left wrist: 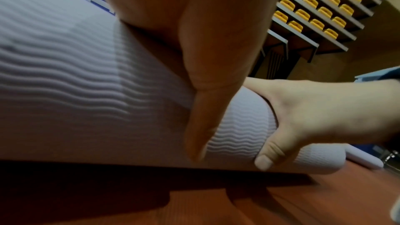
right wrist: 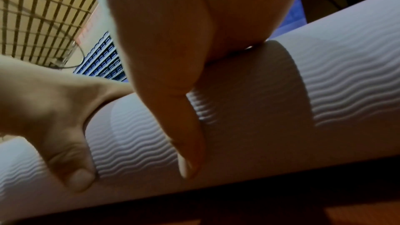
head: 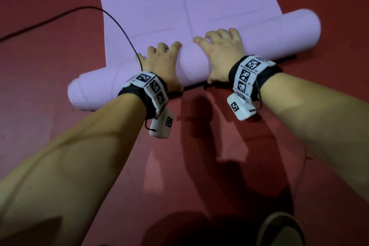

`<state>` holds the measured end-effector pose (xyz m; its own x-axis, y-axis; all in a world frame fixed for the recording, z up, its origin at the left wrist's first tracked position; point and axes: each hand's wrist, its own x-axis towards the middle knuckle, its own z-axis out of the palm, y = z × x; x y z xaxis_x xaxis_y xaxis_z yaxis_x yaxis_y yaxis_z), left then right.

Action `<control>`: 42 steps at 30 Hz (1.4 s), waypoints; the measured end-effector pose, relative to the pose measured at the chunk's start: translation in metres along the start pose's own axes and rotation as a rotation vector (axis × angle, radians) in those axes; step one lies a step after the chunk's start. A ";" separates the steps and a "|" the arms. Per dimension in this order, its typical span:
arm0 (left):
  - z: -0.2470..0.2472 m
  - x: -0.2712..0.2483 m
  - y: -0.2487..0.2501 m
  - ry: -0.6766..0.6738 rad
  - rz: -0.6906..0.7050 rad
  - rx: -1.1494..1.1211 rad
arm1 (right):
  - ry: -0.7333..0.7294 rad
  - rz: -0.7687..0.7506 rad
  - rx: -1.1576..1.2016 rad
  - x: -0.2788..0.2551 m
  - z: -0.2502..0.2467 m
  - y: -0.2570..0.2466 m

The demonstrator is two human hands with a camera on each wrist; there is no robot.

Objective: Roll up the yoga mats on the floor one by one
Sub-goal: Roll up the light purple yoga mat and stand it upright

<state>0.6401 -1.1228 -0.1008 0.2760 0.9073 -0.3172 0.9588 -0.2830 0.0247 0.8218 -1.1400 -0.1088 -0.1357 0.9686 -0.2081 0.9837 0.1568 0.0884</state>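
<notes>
A lilac yoga mat lies on the red floor, its near part wound into a thick roll [head: 191, 60] that runs slantwise from lower left to upper right. The flat remainder [head: 159, 12] stretches away from me. My left hand [head: 161, 60] and right hand [head: 219, 50] sit side by side on the middle of the roll, fingers spread and curved over its top. In the left wrist view my left thumb [left wrist: 205, 117] lies down the ribbed near face of the roll [left wrist: 65, 91]. The right thumb [right wrist: 188, 126] lies the same way on the roll [right wrist: 324, 91].
A black cable [head: 60, 18] crosses the floor at the left and runs to my left wrist. A sandalled foot [head: 281, 229] shows at the bottom right. Red floor [head: 199, 166] spreads on all sides. Rows of yellow seats [left wrist: 314, 6] stand in the distance.
</notes>
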 end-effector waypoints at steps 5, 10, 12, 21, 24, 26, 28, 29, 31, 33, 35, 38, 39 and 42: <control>0.000 -0.023 0.004 -0.006 0.005 -0.014 | -0.020 0.000 -0.058 -0.019 -0.006 -0.011; 0.004 -0.055 0.002 -0.162 0.018 -0.007 | -0.167 -0.032 -0.036 -0.052 -0.010 -0.022; 0.007 -0.069 0.002 -0.232 0.029 -0.006 | -0.224 -0.049 -0.030 -0.066 -0.012 -0.026; 0.014 -0.092 0.003 -0.390 0.071 -0.103 | -0.347 -0.109 0.041 -0.095 -0.008 -0.026; 0.003 -0.078 0.000 -0.478 0.049 -0.184 | -0.247 -0.104 -0.008 -0.100 -0.002 -0.031; 0.002 -0.066 -0.004 -0.526 0.046 -0.249 | -0.195 -0.097 -0.055 -0.102 0.004 -0.037; 0.008 -0.057 -0.010 -0.557 0.048 -0.313 | -0.184 -0.097 -0.051 -0.100 0.006 -0.038; 0.009 -0.055 -0.012 -0.559 0.044 -0.334 | -0.191 -0.101 -0.039 -0.097 0.005 -0.038; 0.004 -0.062 -0.011 -0.526 0.048 -0.321 | -0.217 -0.102 -0.011 -0.092 0.001 -0.035; 0.002 -0.068 -0.003 -0.464 0.059 -0.228 | -0.255 -0.096 0.012 -0.084 -0.003 -0.032; 0.006 -0.075 0.006 -0.387 0.039 -0.097 | -0.316 -0.098 0.039 -0.072 -0.008 -0.032; 0.011 -0.080 0.011 -0.286 0.051 -0.052 | -0.379 -0.107 0.082 -0.058 -0.016 -0.028; 0.012 -0.078 0.010 -0.286 0.052 -0.071 | -0.376 -0.113 0.097 -0.057 -0.016 -0.026; 0.003 -0.065 0.005 -0.353 0.042 -0.126 | -0.278 -0.128 0.103 -0.065 -0.009 -0.019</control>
<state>0.6267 -1.1846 -0.0830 0.2957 0.7264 -0.6204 0.9541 -0.2572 0.1536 0.8107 -1.2045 -0.0877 -0.2354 0.8503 -0.4708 0.9695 0.2396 -0.0520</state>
